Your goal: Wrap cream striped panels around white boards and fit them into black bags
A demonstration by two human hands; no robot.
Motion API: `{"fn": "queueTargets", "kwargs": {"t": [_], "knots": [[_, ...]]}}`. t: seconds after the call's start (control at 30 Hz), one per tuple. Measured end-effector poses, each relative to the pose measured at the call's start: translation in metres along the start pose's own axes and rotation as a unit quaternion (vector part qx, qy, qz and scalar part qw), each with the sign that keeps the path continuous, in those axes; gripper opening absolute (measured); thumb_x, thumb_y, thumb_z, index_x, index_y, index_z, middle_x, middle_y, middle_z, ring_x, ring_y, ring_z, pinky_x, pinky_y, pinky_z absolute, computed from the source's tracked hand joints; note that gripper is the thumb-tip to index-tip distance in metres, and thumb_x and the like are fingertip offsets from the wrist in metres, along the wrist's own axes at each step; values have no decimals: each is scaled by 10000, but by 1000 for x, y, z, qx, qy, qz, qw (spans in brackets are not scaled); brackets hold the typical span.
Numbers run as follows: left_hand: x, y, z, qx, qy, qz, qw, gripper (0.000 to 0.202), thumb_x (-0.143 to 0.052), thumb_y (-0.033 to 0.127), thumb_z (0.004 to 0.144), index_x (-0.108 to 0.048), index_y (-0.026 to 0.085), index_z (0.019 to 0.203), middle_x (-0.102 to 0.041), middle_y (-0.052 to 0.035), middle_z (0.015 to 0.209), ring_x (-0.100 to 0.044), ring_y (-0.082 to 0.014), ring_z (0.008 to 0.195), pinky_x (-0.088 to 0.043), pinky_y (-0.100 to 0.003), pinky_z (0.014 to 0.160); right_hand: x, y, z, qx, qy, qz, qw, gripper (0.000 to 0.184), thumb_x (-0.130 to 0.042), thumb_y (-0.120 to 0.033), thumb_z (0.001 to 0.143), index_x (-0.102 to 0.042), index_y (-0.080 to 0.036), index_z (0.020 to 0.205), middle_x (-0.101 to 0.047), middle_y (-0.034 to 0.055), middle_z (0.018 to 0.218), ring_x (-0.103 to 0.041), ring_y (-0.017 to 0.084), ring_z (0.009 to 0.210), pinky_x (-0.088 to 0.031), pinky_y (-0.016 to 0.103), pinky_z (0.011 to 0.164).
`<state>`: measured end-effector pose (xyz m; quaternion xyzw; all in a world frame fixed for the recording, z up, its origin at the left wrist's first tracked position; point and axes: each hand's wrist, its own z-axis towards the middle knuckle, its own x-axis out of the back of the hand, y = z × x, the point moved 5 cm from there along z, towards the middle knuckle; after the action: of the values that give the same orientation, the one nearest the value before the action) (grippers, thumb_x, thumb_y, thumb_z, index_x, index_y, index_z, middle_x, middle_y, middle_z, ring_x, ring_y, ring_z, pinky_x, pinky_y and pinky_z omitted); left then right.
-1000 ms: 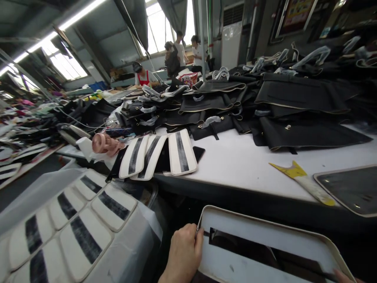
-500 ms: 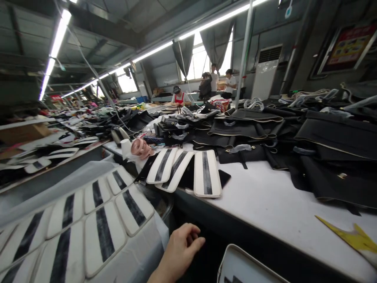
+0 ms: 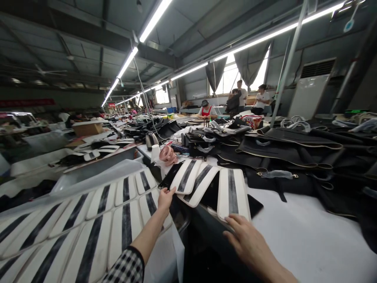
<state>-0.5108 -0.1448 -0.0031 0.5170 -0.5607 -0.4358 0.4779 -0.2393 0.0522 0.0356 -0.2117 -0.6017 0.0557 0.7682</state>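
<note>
In the head view, my left hand reaches to the near corner of a white padded panel with a black stripe. Its thumb and fingers are closed at that corner. My right hand has its fingers stretched onto the near edge of another striped panel, the thumb held apart below. Between these two lies a third striped panel, partly under the left one. Dark flat pieces show beneath them at the table edge.
Rows of striped panels cover a plastic-lined surface at left. Black bag pieces are heaped along the white table. A pink fan and white cup stand behind the panels. A dark gap separates the surfaces. People work farther back.
The view has swung left. My left hand has moved forward to the leftmost panel's corner. My right hand has come into view at the right panel; a pale rimmed piece at the bottom is gone from sight.
</note>
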Motion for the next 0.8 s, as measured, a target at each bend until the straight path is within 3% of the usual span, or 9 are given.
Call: {"fn": "queueTargets", "kwargs": {"t": [0.07,0.17,0.27,0.37,0.53,0.6,0.67,0.73,0.8], "knots": [[-9,-8,13,80,-26,-43,996,216,-627,290,900,-600,125,1036,-636,-50,988,-628,-153,820,-544,-320,724,-12,-29,39,39,5,-30,999,312,-532,-260,904,-627,-184,1192,-588,109,1265,-571,270,1129,-473,409,973],[-22,-9,24,157,-61,-107,980,205,-596,297,925,-606,121,1031,-633,-37,933,-614,-124,737,-543,-272,636,-35,-55,85,76,11,-41,996,269,-582,-282,890,-636,-187,1135,-584,108,1251,-542,284,1146,-451,405,966],[-29,11,35,175,-76,-178,965,224,-590,300,930,-598,126,1072,-631,-43,963,-618,-127,751,-548,-272,635,-59,-63,111,95,2,-41,995,247,-602,-324,884,-645,-184,1083,-615,116,1154,-543,303,1108,-427,429,950],[-28,59,53,141,-90,-263,950,239,-583,313,935,-595,131,1089,-632,-45,972,-620,-127,752,-552,-271,632,-74,-59,122,89,-6,-25,996,206,-602,-325,881,-667,-170,1000,-627,130,1067,-549,313,1061,-394,462,954],[-14,162,76,32,-115,-353,928,198,-576,291,940,-600,124,1044,-629,-22,896,-598,-99,671,-530,-231,573,-81,-52,133,26,-2,67,997,203,-587,-335,866,-701,-171,909,-620,143,1039,-532,332,1066,-387,484,934],[-10,193,70,-18,-136,-367,920,124,-573,229,938,-608,118,981,-619,0,811,-570,-74,604,-507,-194,544,-73,-50,140,-19,11,129,991,272,-579,-408,858,-720,-176,857,-611,152,1070,-513,364,1097,-388,513,925],[-10,207,49,-66,-166,-371,911,58,-589,169,917,-618,119,913,-608,12,736,-545,-59,554,-486,-166,522,-56,-51,146,-61,34,205,976,419,-532,-545,859,-729,-175,840,-603,162,1119,-497,384,1138,-392,525,936],[-13,203,14,-109,-203,-366,902,29,-637,156,877,-628,128,877,-625,1,732,-551,-71,550,-480,-171,510,-28,-53,150,-82,56,294,951,619,-361,-676,889,-721,-174,938,-616,161,1143,-536,350,1131,-433,493,934],[-17,181,-34,-144,-241,-350,894,94,-699,191,832,-637,145,885,-658,-17,803,-581,-100,595,-487,-197,514,8,-56,145,-76,66,384,918,793,-113,-722,910,-659,-193,1135,-647,133,1152,-611,279,1055,-500,432,883]]}}
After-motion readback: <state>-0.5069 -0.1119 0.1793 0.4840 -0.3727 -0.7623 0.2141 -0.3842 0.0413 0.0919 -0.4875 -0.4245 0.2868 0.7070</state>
